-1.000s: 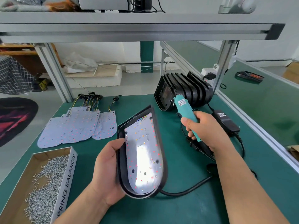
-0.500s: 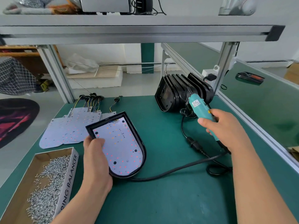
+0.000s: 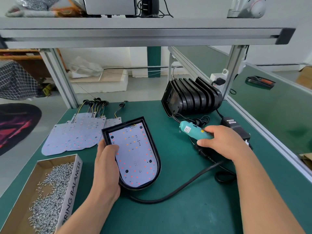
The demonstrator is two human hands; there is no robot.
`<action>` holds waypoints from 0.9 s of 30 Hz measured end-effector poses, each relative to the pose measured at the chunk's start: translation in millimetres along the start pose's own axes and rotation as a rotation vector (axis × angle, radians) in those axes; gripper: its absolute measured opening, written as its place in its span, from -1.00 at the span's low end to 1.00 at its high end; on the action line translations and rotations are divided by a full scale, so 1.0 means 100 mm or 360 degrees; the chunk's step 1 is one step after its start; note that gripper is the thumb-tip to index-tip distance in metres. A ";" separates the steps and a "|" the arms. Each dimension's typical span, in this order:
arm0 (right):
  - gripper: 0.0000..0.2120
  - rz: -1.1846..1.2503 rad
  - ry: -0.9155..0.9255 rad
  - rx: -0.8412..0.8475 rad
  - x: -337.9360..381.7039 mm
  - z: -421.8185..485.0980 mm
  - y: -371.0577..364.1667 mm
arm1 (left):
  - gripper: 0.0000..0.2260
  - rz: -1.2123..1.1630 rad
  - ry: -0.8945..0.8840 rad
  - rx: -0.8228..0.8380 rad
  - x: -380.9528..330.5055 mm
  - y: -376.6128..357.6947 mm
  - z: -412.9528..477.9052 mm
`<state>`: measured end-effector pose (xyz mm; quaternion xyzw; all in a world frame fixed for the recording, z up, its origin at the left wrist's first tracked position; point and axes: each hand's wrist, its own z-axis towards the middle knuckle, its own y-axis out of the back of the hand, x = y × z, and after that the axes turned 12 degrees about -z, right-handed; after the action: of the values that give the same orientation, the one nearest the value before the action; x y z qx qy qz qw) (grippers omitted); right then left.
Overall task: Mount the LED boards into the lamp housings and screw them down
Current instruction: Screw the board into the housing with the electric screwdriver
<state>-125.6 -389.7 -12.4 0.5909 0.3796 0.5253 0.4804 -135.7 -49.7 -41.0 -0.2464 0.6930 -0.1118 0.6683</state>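
A black lamp housing [image 3: 154, 149] lies flat on the green mat with a white LED board [image 3: 135, 154] seated inside it. My left hand [image 3: 105, 168] grips the housing's left rim, thumb on the board. To the right, my right hand [image 3: 222, 142] holds a teal electric screwdriver [image 3: 194, 131] low over the mat, its tip pointing left and away from the housing. Loose LED boards [image 3: 76, 135] with wires lie fanned at the back left. A cardboard box of screws [image 3: 49, 196] sits at the front left.
A row of black empty housings [image 3: 192, 97] stands at the back right. The screwdriver's black cable [image 3: 185, 184] loops across the mat in front of the housing, with its power adapter [image 3: 236, 127] by the right rail. An aluminium frame and shelf [image 3: 143, 34] hang overhead.
The housing went from tilted up in my left hand to lying flat on the mat. My right hand lowered the screwdriver toward the mat and turned its tip to the left.
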 end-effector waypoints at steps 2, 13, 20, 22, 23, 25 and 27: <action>-0.74 0.0005 -0.0004 0.0037 -0.01 -0.01 0.02 | -0.75 -0.0029 0.0048 -0.0028 0.00 0.00 0.01; -0.73 0.0059 -0.0194 -0.0053 -0.29 -0.28 0.36 | -0.87 -0.0353 0.0038 -0.0436 0.07 0.08 0.11; -0.75 0.0301 0.0016 0.0332 -0.06 -0.38 0.42 | -0.81 -0.0374 0.0024 -0.0507 0.07 0.11 0.13; -0.73 0.0337 -0.0024 0.0336 -0.04 -0.38 0.43 | -0.88 -0.0364 0.0034 -0.0501 0.06 0.09 0.11; -0.72 0.0345 -0.0025 0.0297 -0.03 -0.39 0.46 | -0.88 -0.0363 0.0049 -0.0481 0.05 0.07 0.10; -0.75 0.0308 -0.0016 0.0106 -0.01 -0.42 0.52 | -0.87 -0.0350 0.0111 -0.0432 0.05 0.03 0.07; -0.82 0.0241 0.0024 -0.0223 0.05 -0.44 0.57 | -0.90 -0.0291 0.0203 -0.0340 0.05 -0.01 0.03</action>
<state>-171.4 -392.0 42.9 0.5787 0.2999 0.5899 0.4767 -132.8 -52.8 -45.4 -0.3706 0.7165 -0.1132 0.5800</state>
